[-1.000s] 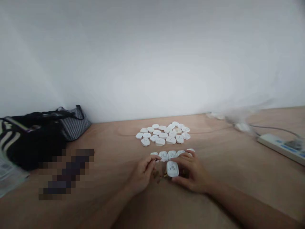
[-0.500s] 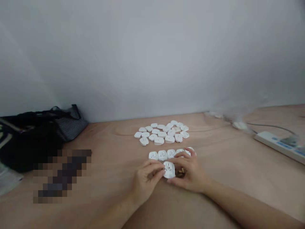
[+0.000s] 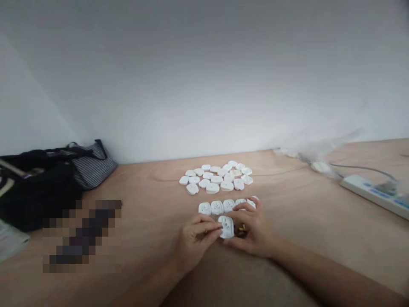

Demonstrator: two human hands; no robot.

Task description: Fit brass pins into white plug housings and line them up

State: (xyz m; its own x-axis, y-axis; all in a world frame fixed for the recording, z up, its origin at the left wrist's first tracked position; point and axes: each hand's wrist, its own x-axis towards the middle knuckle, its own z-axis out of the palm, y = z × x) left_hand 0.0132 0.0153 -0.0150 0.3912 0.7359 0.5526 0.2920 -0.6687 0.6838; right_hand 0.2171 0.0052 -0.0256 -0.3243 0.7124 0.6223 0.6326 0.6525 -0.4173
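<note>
My left hand is closed in a pinch at the left edge of a white plastic socket housing. A small brass-coloured piece shows between its thumb and forefinger, partly hidden. Curved around the same housing from the right, my right hand has its thumb at the lower edge and its forefinger near the top. Several brass-coloured metal parts lie beneath the right palm, partly covered. Just behind, a row of white housings stands hollow side up; the right fingertips reach over its right end.
A loose group of white plastic pieces lies farther back. A black bag and a blurred-out dark object are on the left. To the right are a power strip, a cable and a clear plastic bag.
The left thumb and forefinger have shifted slightly over the housing's left edge, and a brass-coloured piece now shows between them. The right hand stays nearly still.
</note>
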